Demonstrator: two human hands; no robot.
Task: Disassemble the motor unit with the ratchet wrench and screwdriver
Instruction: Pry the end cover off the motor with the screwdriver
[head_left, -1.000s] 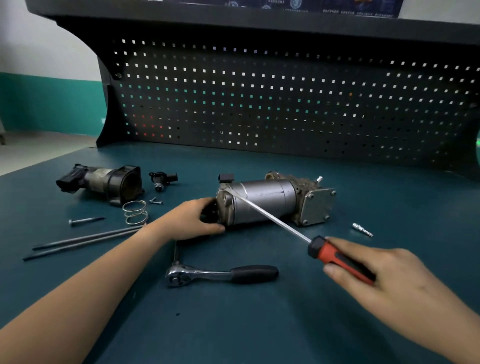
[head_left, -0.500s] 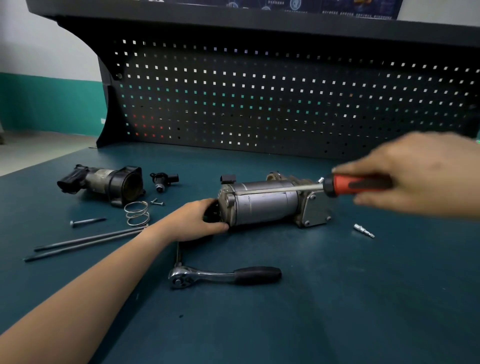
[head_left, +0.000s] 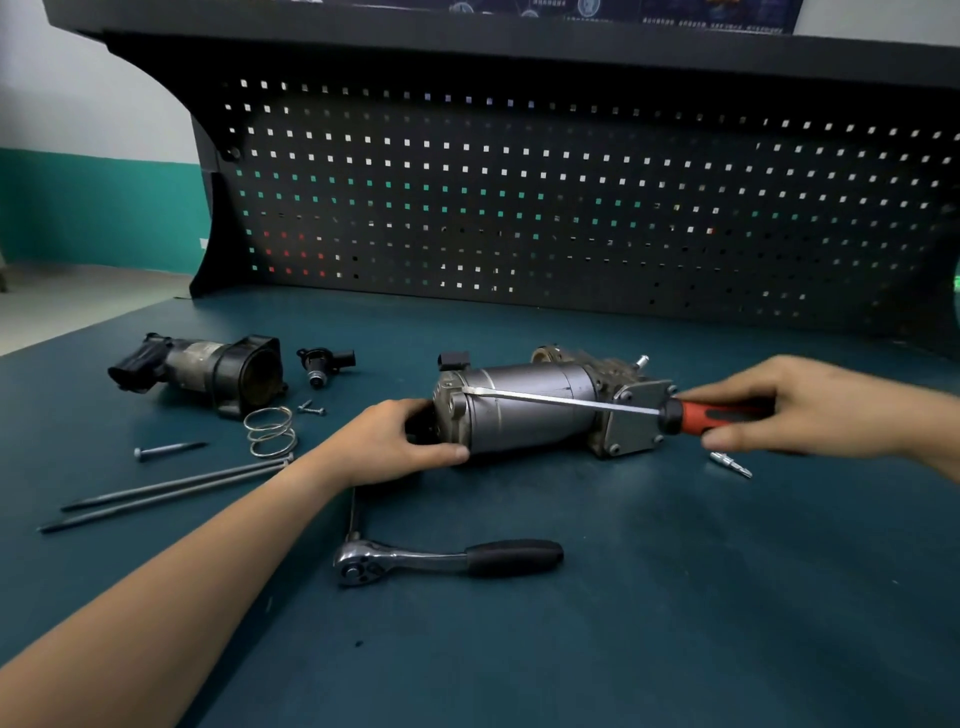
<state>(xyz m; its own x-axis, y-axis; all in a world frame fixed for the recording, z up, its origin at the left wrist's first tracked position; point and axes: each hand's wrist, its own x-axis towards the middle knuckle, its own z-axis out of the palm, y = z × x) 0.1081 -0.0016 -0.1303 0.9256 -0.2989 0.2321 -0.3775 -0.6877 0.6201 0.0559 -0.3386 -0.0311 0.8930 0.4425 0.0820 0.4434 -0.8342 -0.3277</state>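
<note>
The grey cylindrical motor unit (head_left: 530, 410) lies on its side at the middle of the bench. My left hand (head_left: 395, 441) grips its left end cap. My right hand (head_left: 810, 405) holds the red-and-black handle of the screwdriver (head_left: 696, 415). Its long shaft runs leftward across the motor, and the flat tip rests at the seam near the left end cap. The ratchet wrench (head_left: 447, 561) lies unheld on the bench in front of the motor.
A removed black housing (head_left: 208, 369) and a small black fitting (head_left: 324, 361) lie at the back left. Near them are a coil spring (head_left: 270, 431), small screws (head_left: 311, 408), a bolt (head_left: 166, 449) and two long rods (head_left: 171, 488). A metal bit (head_left: 730, 464) lies right of the motor. A pegboard (head_left: 571, 197) stands behind.
My right hand swung the screwdriver up from the near right, then lowered it so the shaft lies across the motor with the tip at the left end. My left hand stayed on the end cap.
</note>
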